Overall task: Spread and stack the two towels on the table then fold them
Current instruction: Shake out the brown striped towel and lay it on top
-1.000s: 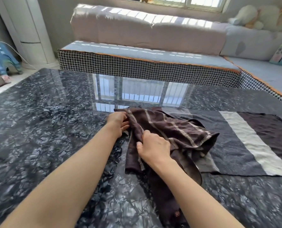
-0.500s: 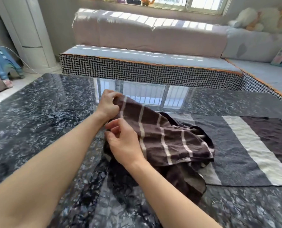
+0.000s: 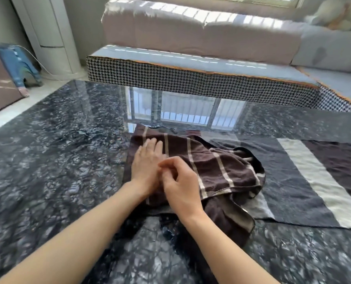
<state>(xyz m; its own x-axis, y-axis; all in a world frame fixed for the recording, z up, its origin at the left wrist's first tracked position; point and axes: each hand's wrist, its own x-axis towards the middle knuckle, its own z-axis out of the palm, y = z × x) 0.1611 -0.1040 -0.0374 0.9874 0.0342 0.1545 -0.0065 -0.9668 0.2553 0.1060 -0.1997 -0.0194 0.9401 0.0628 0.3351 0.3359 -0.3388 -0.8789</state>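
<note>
The left hand (image 3: 147, 162) lay flat on the rumpled brown striped towel (image 3: 207, 167); the right hand (image 3: 180, 185), fingers curled, touched beside it, apparently empty; the grey towel (image 3: 305, 181) lay spread rightward on the table (image 3: 57, 160)

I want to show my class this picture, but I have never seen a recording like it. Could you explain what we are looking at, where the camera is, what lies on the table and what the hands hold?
There is no machine here: a person works with bare hands, and the camera sits on their head, looking forward and down. So both arms reach in from the bottom of the picture.

On the dark glossy table lie two towels. The grey towel, with a pale band, is spread flat on the right. The brown towel, with thin pale stripes, lies bunched, partly on the grey one.

The left hand presses flat on the brown towel, fingers straight. The right hand hovers beside it with fingers curled; whether it pinches any cloth is unclear. Behind the table stands a sofa.
</note>
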